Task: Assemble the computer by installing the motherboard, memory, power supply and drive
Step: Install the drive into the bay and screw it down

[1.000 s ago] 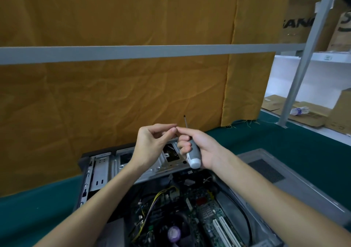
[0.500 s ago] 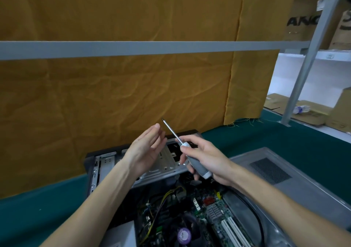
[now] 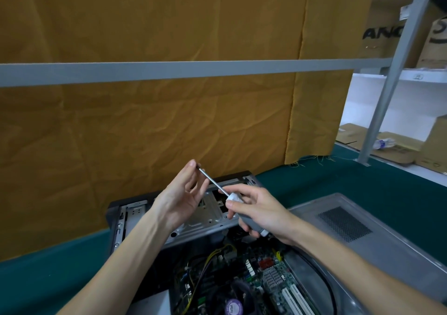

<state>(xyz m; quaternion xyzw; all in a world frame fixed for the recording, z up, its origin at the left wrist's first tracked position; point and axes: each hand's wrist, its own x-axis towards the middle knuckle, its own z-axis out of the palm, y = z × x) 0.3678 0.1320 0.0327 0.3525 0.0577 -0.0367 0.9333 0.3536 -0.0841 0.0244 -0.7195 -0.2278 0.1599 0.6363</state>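
Item: open computer case [image 3: 135, 220], lower centre of the frame, lying on a green mat [image 3: 362, 181]; motherboard [image 3: 263, 280] already seated inside, with its yellow cable bundle [image 3: 212, 259] and white expansion slots [image 3: 295, 300] at the bottom edge. Drive cage [image 3: 208, 214], bare metal, sits at the far end of the case just behind the hands; no drive shows in it. Detached side panel [image 3: 362, 232] lies to the right of the case. Right hand [image 3: 263, 215], centre right: fingers curled round the grey-and-white handle of a screwdriver [image 3: 244, 214], shaft slanting up and to the left. Left hand [image 3: 180, 198], centre: fingers straight and relaxed, fingertips touching the shaft's tip; whether a screw sits on that tip is too small to tell. Change: a second ago the screwdriver stood nearly upright with both hands pinched close at its shaft; the left hand has since opened and the tool has tilted leftward and been regripped lower on the handle. Reading: the tool looks readied for driving, most likely a fastening at the cage or board below. Backdrop: ochre cloth [image 3: 145, 121] behind a grey rail [image 3: 169, 71]; cardboard boxes [image 3: 391, 150] at right.
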